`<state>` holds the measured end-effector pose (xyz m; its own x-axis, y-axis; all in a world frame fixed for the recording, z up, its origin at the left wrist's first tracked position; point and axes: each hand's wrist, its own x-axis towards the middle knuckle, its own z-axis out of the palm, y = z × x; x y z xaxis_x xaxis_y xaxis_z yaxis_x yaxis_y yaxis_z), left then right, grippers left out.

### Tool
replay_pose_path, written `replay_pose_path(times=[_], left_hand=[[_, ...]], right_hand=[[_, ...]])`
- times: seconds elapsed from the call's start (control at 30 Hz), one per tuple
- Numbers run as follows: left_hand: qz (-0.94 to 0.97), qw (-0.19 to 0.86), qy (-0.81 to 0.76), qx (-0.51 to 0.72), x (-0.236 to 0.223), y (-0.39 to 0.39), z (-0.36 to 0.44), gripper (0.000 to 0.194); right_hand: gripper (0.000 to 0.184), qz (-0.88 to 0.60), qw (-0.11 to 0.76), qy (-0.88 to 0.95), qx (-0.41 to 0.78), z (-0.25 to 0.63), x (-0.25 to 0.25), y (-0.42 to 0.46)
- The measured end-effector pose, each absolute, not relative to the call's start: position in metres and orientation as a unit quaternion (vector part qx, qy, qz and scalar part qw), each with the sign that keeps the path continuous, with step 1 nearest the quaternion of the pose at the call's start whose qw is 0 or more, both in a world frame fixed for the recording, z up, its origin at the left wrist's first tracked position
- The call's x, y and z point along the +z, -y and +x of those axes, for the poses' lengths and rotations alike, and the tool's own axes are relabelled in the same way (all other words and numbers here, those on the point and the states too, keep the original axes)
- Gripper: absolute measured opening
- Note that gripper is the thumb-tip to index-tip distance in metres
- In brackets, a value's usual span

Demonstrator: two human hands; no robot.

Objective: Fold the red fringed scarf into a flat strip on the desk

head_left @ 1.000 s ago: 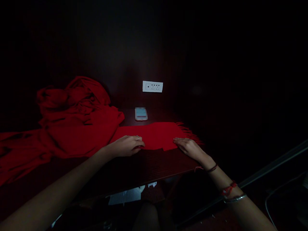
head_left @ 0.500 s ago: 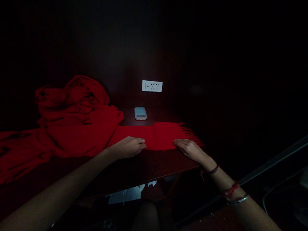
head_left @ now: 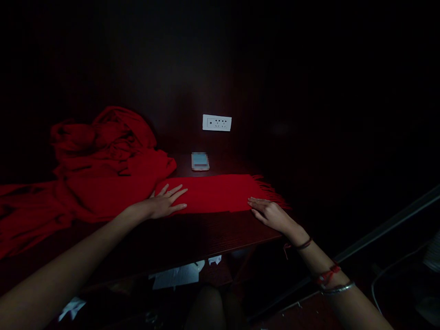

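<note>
Red cloth (head_left: 216, 193) touches splayed left grip (head_left: 163, 205) and close-fingered right grip (head_left: 271, 214).

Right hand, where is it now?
In the head view, the right hand is right of centre, fingertips on the near edge of the red cloth, beside its fringe.

We see plain, vivid red across the fringed scarf (head_left: 216, 192) and the same red, nearly black in the creases, on the bunched cloth (head_left: 103, 192). We find the table (head_left: 209, 230) dark reddish-brown with fine grain lines, the socket plate (head_left: 217, 123) white with black holes, the bangle (head_left: 340, 288) silver, the paper (head_left: 177, 277) bluish-white.
</note>
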<state>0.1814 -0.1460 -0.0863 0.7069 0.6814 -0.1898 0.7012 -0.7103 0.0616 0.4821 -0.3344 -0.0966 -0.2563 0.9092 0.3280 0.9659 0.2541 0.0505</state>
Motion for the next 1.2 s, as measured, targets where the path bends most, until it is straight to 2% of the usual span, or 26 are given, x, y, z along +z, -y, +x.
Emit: replay_pose_path(times=[0.2, 0.33, 0.47, 0.57, 0.63, 0.83, 1.03, 1.2], left_hand=[[0.935, 0.069, -0.336, -0.087, -0.074, 0.146, 0.18, 0.074], [0.957, 0.085, -0.272, -0.055, -0.055, 0.157, 0.222, 0.068], [0.959, 0.039, -0.274, 0.06, -0.068, 0.156, 0.263, 0.065], [0.95, 0.049, -0.307, 0.037, -0.089, 0.146, 0.268, 0.065], [0.947, 0.059, -0.315, 0.005, -0.097, 0.138, 0.262, 0.063], [0.946, 0.052, -0.32, 0.017, -0.1, 0.13, 0.246, 0.063], [0.938, 0.055, -0.34, 0.025, -0.105, 0.128, 0.25, 0.071], [0.938, 0.049, -0.342, 0.018, -0.103, 0.128, 0.248, 0.072]], right_hand=[[0.035, -0.612, 0.137, 0.774, -0.086, 0.478, -0.083, 0.327], [0.043, -0.636, 0.201, 0.741, -0.075, 0.467, -0.058, 0.292], [0.057, -0.698, 0.117, 0.706, -0.016, 0.456, -0.058, 0.247], [0.062, -0.727, 0.039, 0.683, 0.05, 0.458, -0.077, 0.23], [0.061, -0.736, 0.019, 0.675, 0.053, 0.466, -0.089, 0.229], [0.061, -0.761, 0.031, 0.647, 0.031, 0.486, -0.095, 0.241], [0.063, -0.732, 0.089, 0.676, 0.025, 0.461, -0.08, 0.221], [0.058, -0.706, 0.042, 0.703, 0.075, 0.446, -0.085, 0.202]])
